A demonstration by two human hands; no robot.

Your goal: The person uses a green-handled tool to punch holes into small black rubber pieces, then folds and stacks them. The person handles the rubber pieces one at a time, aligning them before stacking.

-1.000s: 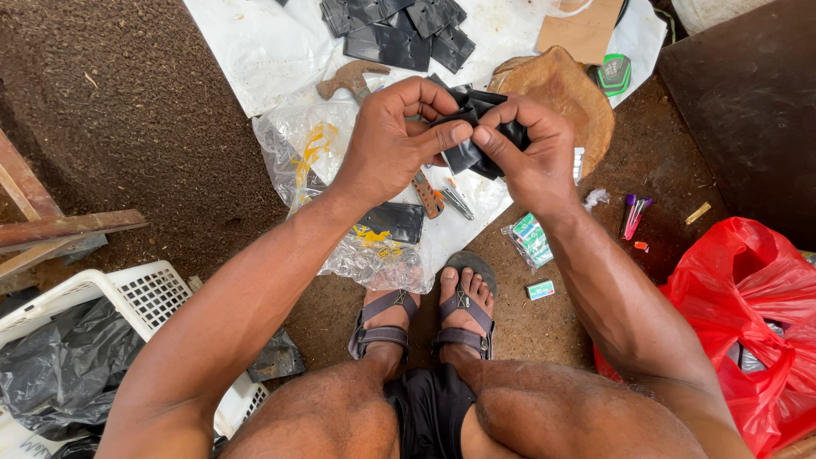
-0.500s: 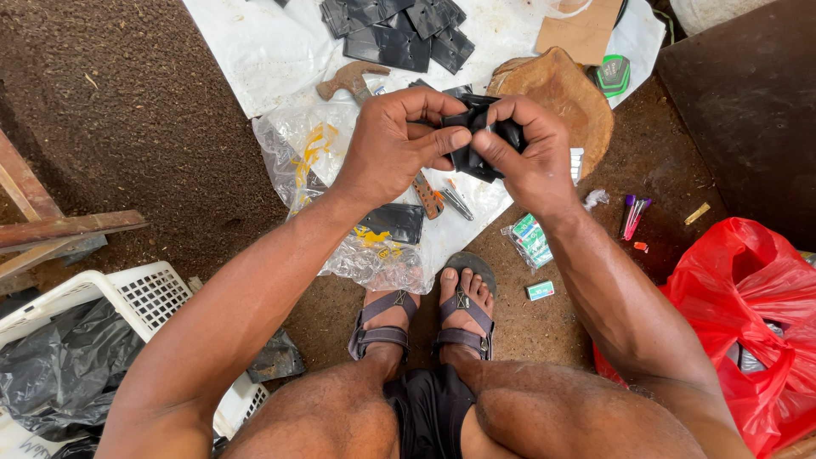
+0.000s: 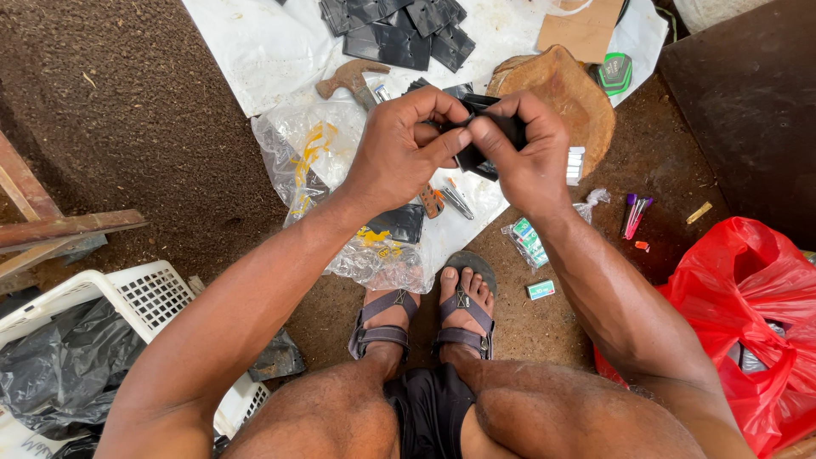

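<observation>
From the head camera, looking down past my knees, my left hand [image 3: 399, 149] and right hand [image 3: 523, 153] meet above the near edge of the white sheet [image 3: 255, 51] spread on the dirt, both pinched on one small black piece [image 3: 484, 140] of stiff folded material. My left thumb and fingers are clamped on its left end, my right fingertips pressed together on its top edge, so neither hand is free. Against the pictures from a second ago, the piece sat more open between my hands and a little lower; now my fingers have drawn closer and the fold looks tighter, which I judge means the bending is nearly set. Nothing else has shifted: the hammer [image 3: 353, 78] lies by the sheet's middle, the stack of black pieces [image 3: 391, 25] at its far edge, the wooden block [image 3: 565, 93] at its right edge just behind my right hand. A crumpled clear bag [image 3: 340, 204] lies on the near edge over my sandalled feet [image 3: 425, 314], the red bag [image 3: 748, 314] well to my right, the white basket [image 3: 127, 297] to my left.
</observation>
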